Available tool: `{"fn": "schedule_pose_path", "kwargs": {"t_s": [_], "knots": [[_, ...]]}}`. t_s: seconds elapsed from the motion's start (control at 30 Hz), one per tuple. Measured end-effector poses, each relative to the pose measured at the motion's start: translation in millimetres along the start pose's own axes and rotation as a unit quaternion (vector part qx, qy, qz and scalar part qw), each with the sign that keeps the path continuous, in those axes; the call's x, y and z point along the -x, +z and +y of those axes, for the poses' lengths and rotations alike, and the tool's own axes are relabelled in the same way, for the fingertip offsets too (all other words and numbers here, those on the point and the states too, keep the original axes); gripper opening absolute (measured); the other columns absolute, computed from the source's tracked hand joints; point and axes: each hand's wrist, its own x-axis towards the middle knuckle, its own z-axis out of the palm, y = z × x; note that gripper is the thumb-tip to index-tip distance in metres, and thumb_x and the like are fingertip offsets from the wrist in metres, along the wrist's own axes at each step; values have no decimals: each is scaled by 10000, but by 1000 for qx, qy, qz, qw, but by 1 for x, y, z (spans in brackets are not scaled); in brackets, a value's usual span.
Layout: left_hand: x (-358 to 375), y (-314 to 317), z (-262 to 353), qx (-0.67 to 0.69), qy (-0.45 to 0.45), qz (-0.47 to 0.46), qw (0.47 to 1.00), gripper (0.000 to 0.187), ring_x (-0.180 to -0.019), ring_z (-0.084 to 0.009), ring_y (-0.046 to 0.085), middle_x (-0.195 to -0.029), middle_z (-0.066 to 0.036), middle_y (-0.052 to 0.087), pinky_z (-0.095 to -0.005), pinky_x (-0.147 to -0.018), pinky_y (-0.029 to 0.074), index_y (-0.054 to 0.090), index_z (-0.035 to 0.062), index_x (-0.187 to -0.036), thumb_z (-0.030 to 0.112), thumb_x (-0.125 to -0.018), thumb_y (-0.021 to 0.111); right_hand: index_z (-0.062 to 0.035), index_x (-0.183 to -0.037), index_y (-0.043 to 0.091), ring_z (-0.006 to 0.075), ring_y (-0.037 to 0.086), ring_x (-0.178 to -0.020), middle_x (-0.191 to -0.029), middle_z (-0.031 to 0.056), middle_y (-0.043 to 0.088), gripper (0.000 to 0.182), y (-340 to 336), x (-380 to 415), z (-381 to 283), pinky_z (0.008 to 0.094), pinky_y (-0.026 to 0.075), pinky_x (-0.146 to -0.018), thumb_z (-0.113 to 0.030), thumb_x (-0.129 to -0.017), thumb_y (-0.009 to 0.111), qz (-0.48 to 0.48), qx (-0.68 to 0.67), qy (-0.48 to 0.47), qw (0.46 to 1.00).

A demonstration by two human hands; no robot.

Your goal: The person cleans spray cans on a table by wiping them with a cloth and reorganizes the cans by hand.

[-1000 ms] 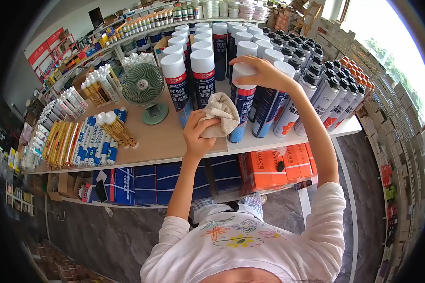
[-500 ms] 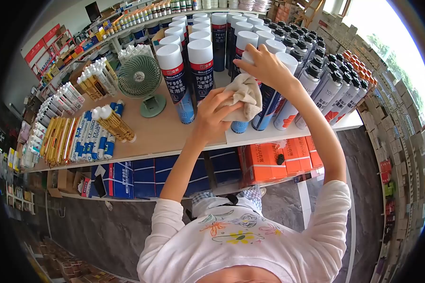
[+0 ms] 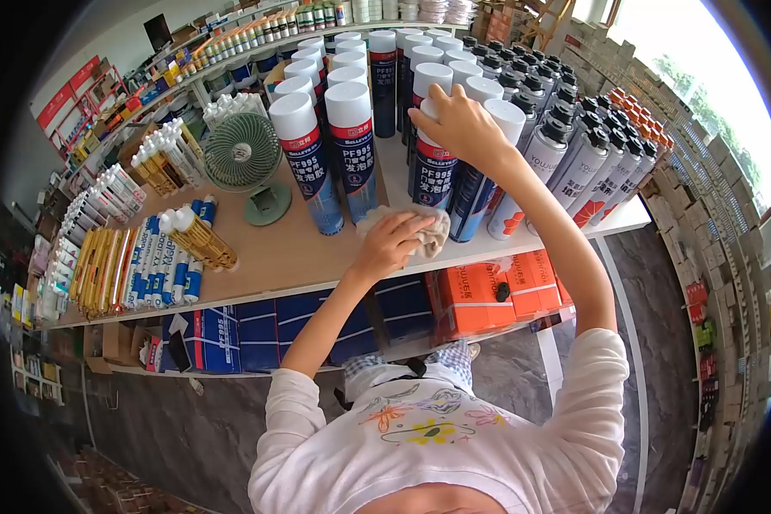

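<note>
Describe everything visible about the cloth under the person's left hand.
The cloth is a small beige rag, soft and crumpled, with a towel-like texture. It lies bunched on the shelf near the front edge, at the foot of the blue spray can gripped by the right hand. The left hand presses down on it, covering most of it; only its right part shows.

Wooden shelf top [image 3: 274,257] with upright foam cans [image 3: 308,163], green desk fan [image 3: 242,156], lying sealant tubes [image 3: 146,257], beige cloth [image 3: 424,231].

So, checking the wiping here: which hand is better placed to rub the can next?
Left hand: it holds the cloth by the can, whose cap the right hand steadies.
</note>
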Motion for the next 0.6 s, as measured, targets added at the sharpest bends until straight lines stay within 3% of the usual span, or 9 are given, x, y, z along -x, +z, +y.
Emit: {"fn": "schedule_pose_path", "kwargs": {"t_s": [0.07, 0.17, 0.27, 0.33, 0.47, 0.5, 0.53, 0.57, 0.6], "knots": [[-39, -18, 1, -35, 6, 99, 994, 154, -1088, -255, 575, -1251, -26, 615, -391, -893, 480, 654, 37, -771, 21, -619, 668, 15, -1190, 513, 500, 634, -897, -1034, 335, 554, 576, 0, 0, 1, 506, 547, -715, -495, -925, 548, 3, -2, -6, 1000], [-103, -42, 8, -80, -7, 177, 981, 154, -1051, -249, 587, -1238, -35, 623, -392, -851, 478, 663, 30, -783, 38, -629, 671, -17, -1225, 517, 502, 633, -858, -984, 317, 558, 543, 7, -1, 5, 493, 551, -683, -474, -934, 546, -1, 0, 1, 1000], [-97, -26, 12, -131, 22, 117, 984, 107, -1032, -225, 568, -1264, -23, 611, -374, -836, 460, 685, 52, -805, 99, -713, 660, -35, -1221, 520, 505, 632, -791, -921, 307, 555, 519, 20, -7, 23, 485, 553, -649, -477, -950, 526, 17, 48, -97, 994], [-67, -3, 15, -195, 54, 31, 979, 117, -1017, -190, 548, -1283, 5, 601, -354, -846, 446, 718, 77, -825, 149, -787, 633, -128, -1285, 523, 464, 633, -785, -974, 275, 547, 417, 9, -4, 3, 461, 557, -615, -401, -970, 515, -5, 71, -1, 997], [-13, 32, 21, -170, 49, -68, 982, 92, -975, -174, 557, -1272, 27, 616, -331, -817, 459, 712, 85, -778, 162, -765, 665, -226, -1354, 501, 422, 629, -823, -1069, 241, 532, 371, 25, -9, 21, 441, 566, -610, -292, -990, 482, -7, 149, -101, 984], [-19, 29, 21, -172, 49, -65, 982, 92, -975, -174, 557, -1272, 27, 616, -331, -817, 459, 712, 85, -778, 162, -765, 665, -66, -1198, 529, 447, 647, -797, -986, 282, 560, 456, 12, -3, 7, 451, 566, -586, -451, -962, 467, 14, 99, -59, 993], [-32, 19, 21, -170, 44, -47, 983, 84, -982, -173, 556, -1276, 25, 615, -330, -821, 458, 707, 92, -761, 165, -754, 666, 94, -1043, 557, 472, 666, -771, -903, 323, 588, 721, 4, -1, 0, 461, 567, -562, -610, -935, 451, 33, 49, -18, 998], [-45, 9, 21, -169, 40, -31, 984, 76, -990, -172, 555, -1279, 23, 614, -330, -826, 457, 702, 100, -744, 167, -743, 667, 94, -1043, 557, 472, 666, -771, -903, 323, 588, 721, 6, -4, 4, 461, 567, -562, -610, -935, 451, 34, 50, -21, 998], [-64, -4, 20, -182, 50, 19, 982, 52, -981, -187, 562, -1262, 13, 626, -339, -822, 456, 687, 112, -718, 160, -723, 668, -82, -1213, 528, 439, 639, -821, -1006, 274, 552, 394, 13, -6, 11, 448, 572, -597, -371, -953, 465, -7, 102, -55, 993]]}}
